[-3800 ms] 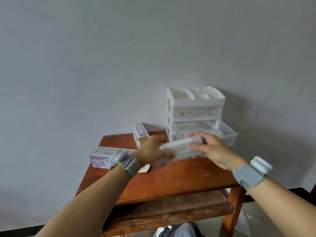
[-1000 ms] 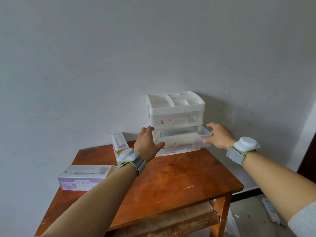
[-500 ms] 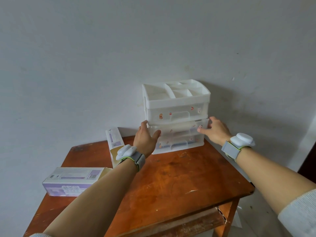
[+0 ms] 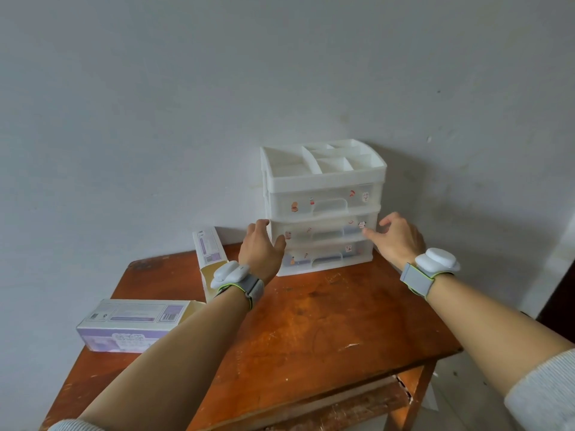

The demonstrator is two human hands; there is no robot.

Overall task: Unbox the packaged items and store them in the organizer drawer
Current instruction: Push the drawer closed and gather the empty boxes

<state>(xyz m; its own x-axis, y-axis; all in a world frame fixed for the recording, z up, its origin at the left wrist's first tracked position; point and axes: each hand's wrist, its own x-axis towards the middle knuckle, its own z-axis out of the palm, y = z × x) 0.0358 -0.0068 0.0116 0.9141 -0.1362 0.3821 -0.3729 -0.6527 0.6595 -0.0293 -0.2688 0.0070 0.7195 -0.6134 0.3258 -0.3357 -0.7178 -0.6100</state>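
Note:
A white plastic organizer (image 4: 323, 181) with three translucent drawers stands at the back of the wooden table (image 4: 311, 331), against the wall. All three drawers sit pushed in. My left hand (image 4: 261, 250) touches the left end of the middle drawer (image 4: 323, 233) with its fingers straight. My right hand (image 4: 395, 241) touches that drawer's right end with its fingertips. Two purple and white cardboard boxes are on the left: one (image 4: 133, 325) lies flat near the table's left edge, the other (image 4: 210, 253) stands upright with its flap open.
A lower shelf (image 4: 342, 405) shows under the tabletop at the front. The grey wall runs right behind the organizer. The table's right edge lies under my right forearm. Both wrists carry grey bands with white pods.
The middle drawer, pulled out a second ago, has slid into the organizer under both hands. Earlier both hands held a white packet in front of the open drawer.

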